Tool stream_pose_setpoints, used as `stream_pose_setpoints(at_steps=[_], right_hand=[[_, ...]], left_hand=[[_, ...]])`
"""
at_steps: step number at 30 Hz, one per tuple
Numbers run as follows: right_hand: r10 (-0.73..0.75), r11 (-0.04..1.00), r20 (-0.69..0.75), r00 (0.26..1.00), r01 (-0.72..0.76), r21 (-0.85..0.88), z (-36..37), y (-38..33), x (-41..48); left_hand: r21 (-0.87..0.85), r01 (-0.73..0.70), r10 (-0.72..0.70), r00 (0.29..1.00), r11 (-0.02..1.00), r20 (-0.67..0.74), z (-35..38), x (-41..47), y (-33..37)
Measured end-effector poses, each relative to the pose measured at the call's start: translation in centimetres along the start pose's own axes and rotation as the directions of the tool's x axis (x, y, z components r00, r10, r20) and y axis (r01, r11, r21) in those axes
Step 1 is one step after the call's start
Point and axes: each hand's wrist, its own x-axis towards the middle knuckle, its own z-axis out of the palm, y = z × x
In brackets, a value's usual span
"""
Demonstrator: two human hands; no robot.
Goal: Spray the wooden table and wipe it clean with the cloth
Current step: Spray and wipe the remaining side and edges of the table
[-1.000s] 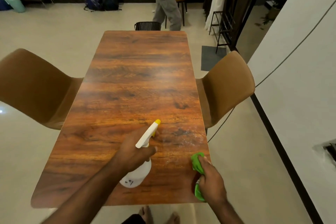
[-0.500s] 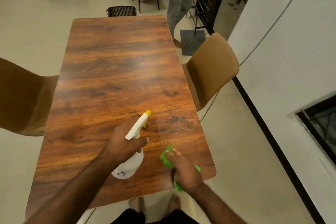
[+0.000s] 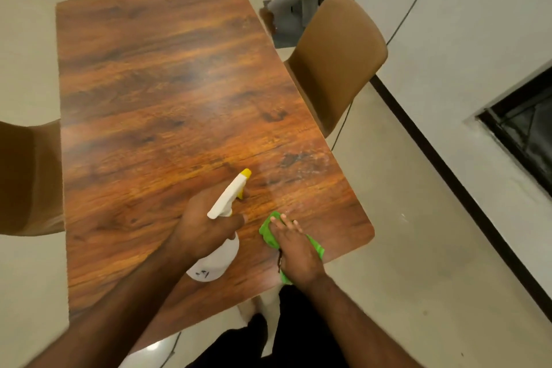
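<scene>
Flattened since half a second ago, my right hand (image 3: 294, 251) presses the green cloth (image 3: 266, 233) with straight fingers at the near right corner of the wooden table (image 3: 164, 84), while my left hand (image 3: 203, 227) grips the spray bottle (image 3: 219, 263) just beside it, so I judge wiping begun.

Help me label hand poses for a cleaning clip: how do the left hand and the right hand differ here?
The left hand grips the spray bottle by its neck with curled fingers; the right hand lies flat, fingers straight, on the green cloth. The left hand holds its bottle tilted, nozzle aimed across the wooden table; the right hand presses its cloth onto the tabletop. Both are at the table's near end.
</scene>
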Motion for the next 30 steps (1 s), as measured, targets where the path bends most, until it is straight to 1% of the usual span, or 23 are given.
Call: stream_pose_setpoints(at_steps=[2,3,4,6,7,8,9,10,12,13,14,16,17,18,19,20,22,24,26,27,28,29,30], right_hand=[[0.104,0.994,-0.051,0.993,-0.102,0.035,-0.2,-0.4,0.8],[0.108,0.993,-0.050,0.993,-0.106,0.042,0.0,-0.9,1.1],[0.064,0.998,-0.033,0.997,-0.063,0.025,0.3,-1.4,1.1],[-0.076,0.997,0.005,0.997,0.076,-0.002,0.8,-1.5,0.8],[-0.119,0.993,0.002,0.993,0.119,-0.001,0.7,-1.0,0.7],[-0.125,0.992,-0.012,0.992,0.125,-0.004,0.4,-0.1,0.8],[-0.097,0.995,-0.037,0.995,0.097,-0.005,0.2,0.6,1.2],[-0.037,0.999,-0.061,0.997,0.037,-0.007,0.0,1.0,1.7],[0.109,0.994,-0.090,0.990,-0.108,0.020,-0.2,0.4,2.6],[0.137,0.990,-0.089,0.987,-0.134,0.034,0.1,-0.5,2.8],[0.105,0.994,-0.082,0.991,-0.102,0.040,0.5,-1.2,2.9],[-0.072,0.997,-0.023,0.997,0.072,0.027,1.2,-1.8,2.6],[-0.124,0.992,-0.023,0.992,0.125,0.036,1.1,-1.1,2.5],[-0.111,0.993,-0.039,0.993,0.113,0.046,0.8,0.0,2.7],[-0.035,0.998,-0.049,0.998,0.037,0.048,0.0,1.2,2.9],[0.073,0.997,-0.067,0.995,-0.070,0.045,-0.8,2.4,3.1],[0.230,0.973,-0.135,0.964,-0.225,0.053,-1.9,4.1,3.3],[0.291,0.956,-0.185,0.939,-0.279,0.087,-2.5,3.0,3.2],[0.288,0.957,-0.158,0.945,-0.276,0.090,-1.7,1.0,2.7],[0.237,0.970,-0.129,0.963,-0.227,0.089,-1.2,0.0,2.2],[0.145,0.988,-0.103,0.984,-0.139,0.065,-0.8,-0.3,1.8],[0.058,0.997,-0.074,0.996,-0.054,0.055,-0.6,0.0,1.3],[0.013,0.998,-0.067,0.998,-0.009,0.057,-1.0,0.9,1.1]], left_hand=[[-0.002,0.003,-0.003,1.000,1.000,0.013,-0.2,0.1,0.1],[0.007,0.010,-0.010,1.000,1.000,0.015,-0.3,0.2,0.1],[0.019,0.016,-0.016,1.000,1.000,0.012,-0.3,0.3,0.1],[0.050,0.036,-0.036,0.999,0.998,0.003,-0.2,0.5,0.1],[0.064,0.055,-0.055,0.998,0.996,-0.004,-0.1,0.5,0.1],[0.080,0.077,-0.076,0.997,0.994,-0.014,0.0,0.5,0.1],[0.095,0.095,-0.093,0.995,0.991,-0.021,0.1,0.4,0.1],[0.107,0.108,-0.106,0.994,0.988,-0.027,0.2,0.4,0.2],[0.117,0.128,-0.124,0.991,0.985,-0.041,0.2,0.2,0.3],[0.119,0.131,-0.126,0.991,0.984,-0.048,0.2,0.1,0.4],[0.122,0.135,-0.130,0.990,0.983,-0.054,0.3,0.0,0.6],[0.121,0.154,-0.148,0.987,0.981,-0.060,0.5,0.0,0.7],[0.114,0.167,-0.160,0.985,0.979,-0.063,0.6,-0.1,0.7],[0.107,0.170,-0.164,0.984,0.980,-0.065,0.6,-0.1,0.7],[0.113,0.175,-0.169,0.984,0.978,-0.059,0.7,-0.1,0.5],[0.119,0.180,-0.175,0.983,0.976,-0.051,0.7,-0.1,0.6],[0.125,0.204,-0.199,0.979,0.971,-0.048,0.7,-0.2,0.6],[0.119,0.224,-0.219,0.974,0.967,-0.055,0.9,-0.2,0.3],[0.133,0.246,-0.240,0.969,0.960,-0.061,1.2,-0.1,0.4],[0.130,0.261,-0.255,0.965,0.957,-0.057,1.3,-0.1,0.4],[0.114,0.272,-0.267,0.962,0.955,-0.056,1.5,0.0,0.4],[0.107,0.283,-0.279,0.959,0.953,-0.053,1.6,0.0,0.6],[0.100,0.275,-0.270,0.961,0.956,-0.055,1.6,0.0,0.7]])
